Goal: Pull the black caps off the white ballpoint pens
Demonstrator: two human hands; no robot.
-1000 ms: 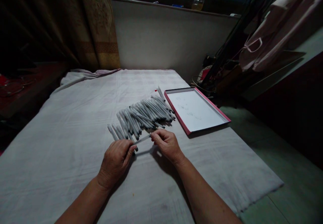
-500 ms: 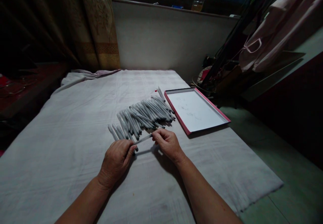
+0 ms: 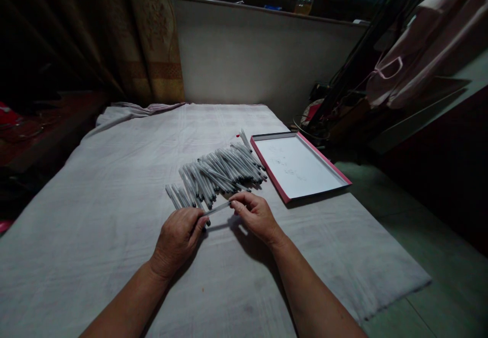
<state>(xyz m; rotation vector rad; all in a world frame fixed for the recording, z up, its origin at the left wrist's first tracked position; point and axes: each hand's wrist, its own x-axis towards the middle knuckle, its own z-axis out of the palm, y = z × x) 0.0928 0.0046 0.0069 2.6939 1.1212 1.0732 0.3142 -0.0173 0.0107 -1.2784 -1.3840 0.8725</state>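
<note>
A slim translucent pen [image 3: 217, 209] spans the gap between my two hands, slightly above the cloth. My left hand [image 3: 180, 234] is closed round its left end, and my right hand [image 3: 254, 217] pinches the dark right end between thumb and fingers. Just beyond them a heap of similar clear pens [image 3: 217, 173] with dark tips lies in a slanting row. Under my left fingers the ends of a few more pens show, partly covered by the hand; whether it grips them I cannot tell.
Right of the heap lies a shallow box lid [image 3: 303, 167] with a white inside and red edges. One pen with a red end [image 3: 238, 135] is at the heap's far end. A pale checked cloth [image 3: 114, 185] covers the table. Pink clothing [image 3: 412, 58] hangs at right.
The view has shifted slightly. Both hands keep the pen between them in nearly the same position, and the heap and lid look unchanged.
</note>
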